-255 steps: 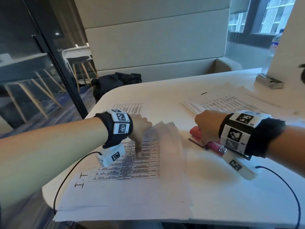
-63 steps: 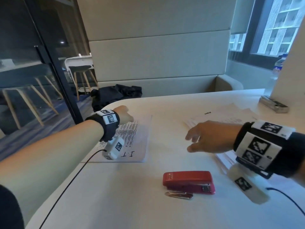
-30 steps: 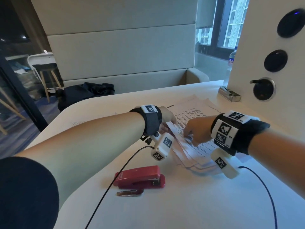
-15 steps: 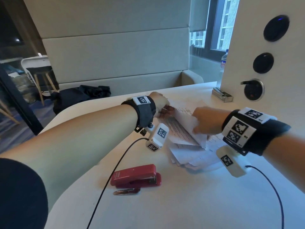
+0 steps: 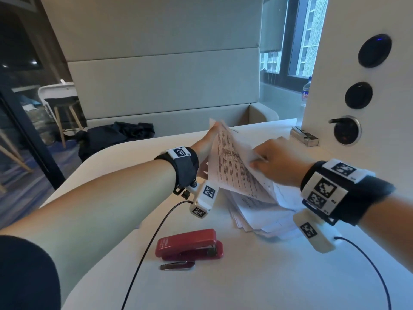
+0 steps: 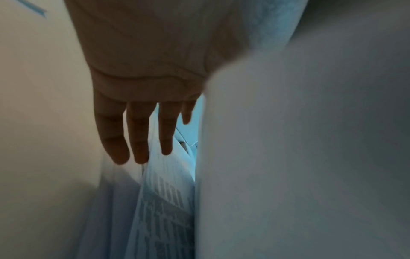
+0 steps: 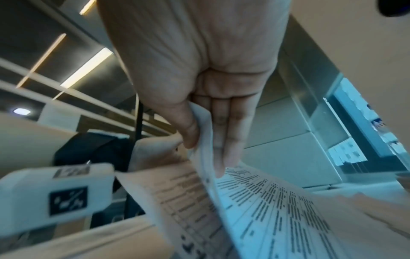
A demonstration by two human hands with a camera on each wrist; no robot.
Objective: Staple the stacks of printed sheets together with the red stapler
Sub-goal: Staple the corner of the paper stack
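Observation:
The red stapler (image 5: 190,246) lies on the white table (image 5: 257,283) near me, with no hand on it. Behind it sits a loose pile of printed sheets (image 5: 257,213). A few top sheets (image 5: 232,166) are raised off the pile and tilted steeply. My right hand (image 5: 274,162) pinches their right edge; in the right wrist view its thumb and fingers (image 7: 224,140) clamp the printed sheets (image 7: 266,201). My left hand (image 5: 204,142) is behind the sheets' far left edge. Its straight fingers (image 6: 137,140) lie against the paper (image 6: 164,192); the thumb is hidden.
A small metal piece (image 5: 176,265) lies just in front of the stapler. A metal box (image 5: 305,137) stands at the foot of a white panel with black knobs (image 5: 357,97). Wrist camera cables (image 5: 156,231) trail over the table. A black bag (image 5: 116,135) lies on the bench.
Both hands have raised the top sheets higher and tilted them more upright. My left hand has moved up along their far edge. The stapler has not moved.

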